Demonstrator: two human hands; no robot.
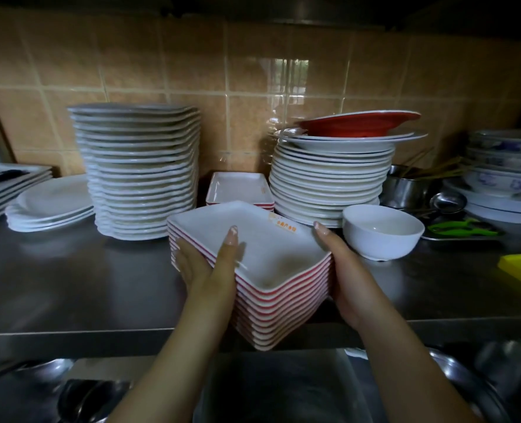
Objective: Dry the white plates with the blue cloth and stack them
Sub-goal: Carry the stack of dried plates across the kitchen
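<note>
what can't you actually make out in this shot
- Blue cloth: not in the head view.
- Orange print on the top square dish: too small and blurred to read.
- Left hand: its fingers go behind the dish stack.
- Metal basin: dark, cut off by the bottom edge.

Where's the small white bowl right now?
The small white bowl stands on the steel counter, right of centre, just beyond the right hand and before the round plate stack.
</note>
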